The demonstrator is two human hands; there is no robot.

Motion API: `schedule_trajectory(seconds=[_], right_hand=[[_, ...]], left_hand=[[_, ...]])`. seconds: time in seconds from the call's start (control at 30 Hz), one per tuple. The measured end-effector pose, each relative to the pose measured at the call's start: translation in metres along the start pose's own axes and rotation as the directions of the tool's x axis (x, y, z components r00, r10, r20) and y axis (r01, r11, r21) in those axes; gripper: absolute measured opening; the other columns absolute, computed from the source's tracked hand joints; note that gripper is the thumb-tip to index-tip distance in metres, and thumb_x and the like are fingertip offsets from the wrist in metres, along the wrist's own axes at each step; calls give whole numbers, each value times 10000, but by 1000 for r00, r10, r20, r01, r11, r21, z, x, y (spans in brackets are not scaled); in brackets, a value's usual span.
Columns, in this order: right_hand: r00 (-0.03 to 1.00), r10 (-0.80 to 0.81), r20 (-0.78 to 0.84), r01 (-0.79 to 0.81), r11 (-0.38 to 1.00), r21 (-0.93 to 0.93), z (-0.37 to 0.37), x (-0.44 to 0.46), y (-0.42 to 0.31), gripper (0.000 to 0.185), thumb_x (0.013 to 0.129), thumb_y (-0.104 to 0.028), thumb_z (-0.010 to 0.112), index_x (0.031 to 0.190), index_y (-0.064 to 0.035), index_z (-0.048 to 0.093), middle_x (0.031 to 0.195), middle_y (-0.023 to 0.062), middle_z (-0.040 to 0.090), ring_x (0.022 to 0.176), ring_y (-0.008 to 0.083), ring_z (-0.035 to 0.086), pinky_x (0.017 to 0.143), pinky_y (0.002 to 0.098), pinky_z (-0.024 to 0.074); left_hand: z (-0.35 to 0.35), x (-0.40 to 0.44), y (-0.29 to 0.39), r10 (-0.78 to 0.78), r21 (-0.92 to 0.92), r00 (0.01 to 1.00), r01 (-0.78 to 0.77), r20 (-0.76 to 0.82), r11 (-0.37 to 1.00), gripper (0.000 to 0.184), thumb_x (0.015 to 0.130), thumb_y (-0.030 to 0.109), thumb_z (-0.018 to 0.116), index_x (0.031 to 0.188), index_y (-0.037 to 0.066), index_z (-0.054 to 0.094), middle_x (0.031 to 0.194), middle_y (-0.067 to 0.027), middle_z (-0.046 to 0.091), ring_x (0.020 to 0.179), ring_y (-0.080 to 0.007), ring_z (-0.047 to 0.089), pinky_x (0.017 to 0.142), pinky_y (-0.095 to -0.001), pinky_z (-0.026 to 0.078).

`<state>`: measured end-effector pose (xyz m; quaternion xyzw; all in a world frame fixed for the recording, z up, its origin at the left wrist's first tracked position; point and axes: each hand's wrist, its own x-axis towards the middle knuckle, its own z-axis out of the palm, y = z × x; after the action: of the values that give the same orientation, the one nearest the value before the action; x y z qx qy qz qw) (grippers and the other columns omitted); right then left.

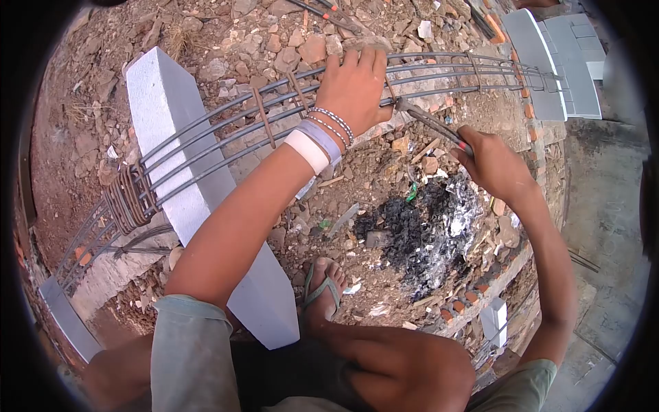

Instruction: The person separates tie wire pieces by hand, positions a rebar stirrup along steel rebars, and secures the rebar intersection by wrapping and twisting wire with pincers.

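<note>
A cage of long steel bars runs from the lower left to the upper right, across a white block. My left hand is closed over the bars near the middle, fingers wrapped round the upper ones. In my right hand is a metal hand tool, its jaws touching the lowest bar just right of my left hand. Brown square ties stand round the bars left of my left hand. More ties are bunched at the cage's left part.
The long white block lies under the cage. Black ash covers rubble below the bars. Grey panels lie upper right beside a concrete floor. Another pair of tool handles lies at the top. My sandalled foot rests on the ground.
</note>
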<state>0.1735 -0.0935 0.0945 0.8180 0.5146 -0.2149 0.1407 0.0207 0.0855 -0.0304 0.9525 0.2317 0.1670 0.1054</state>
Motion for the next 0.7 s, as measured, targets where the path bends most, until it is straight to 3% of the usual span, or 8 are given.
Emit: schedule_trajectory(seconds=[0.43, 0.63, 0.7], right_hand=[[982, -188, -25, 187, 981, -43, 14, 24, 30, 289, 938, -268, 637, 1120, -64, 544, 950, 196, 676, 881, 429, 659, 753, 506, 534], [973, -213, -85, 211, 977, -32, 32, 32, 39, 294, 957, -312, 604, 1143, -91, 549, 952, 189, 680, 882, 414, 670, 758, 510, 537], [985, -153, -75, 152, 988, -18, 30, 22, 39, 330, 955, -358, 600, 1156, -100, 549, 946, 183, 682, 880, 402, 679, 779, 522, 533]], left_hand=[[4, 5, -8, 19, 5, 1000, -18, -14, 1000, 829, 749, 376, 813, 1376, 2, 420, 1344, -170, 520, 1188, -329, 537, 1008, -449, 426], [-2, 7, -10, 17, -39, 999, -15, 36, 999, 828, 751, 359, 810, 1375, -4, 404, 1347, -178, 503, 1198, -337, 519, 1017, -455, 409], [-7, 11, -6, 25, -68, 998, -21, 58, 997, 840, 741, 366, 813, 1375, -6, 405, 1343, -176, 499, 1188, -341, 508, 1014, -451, 397]])
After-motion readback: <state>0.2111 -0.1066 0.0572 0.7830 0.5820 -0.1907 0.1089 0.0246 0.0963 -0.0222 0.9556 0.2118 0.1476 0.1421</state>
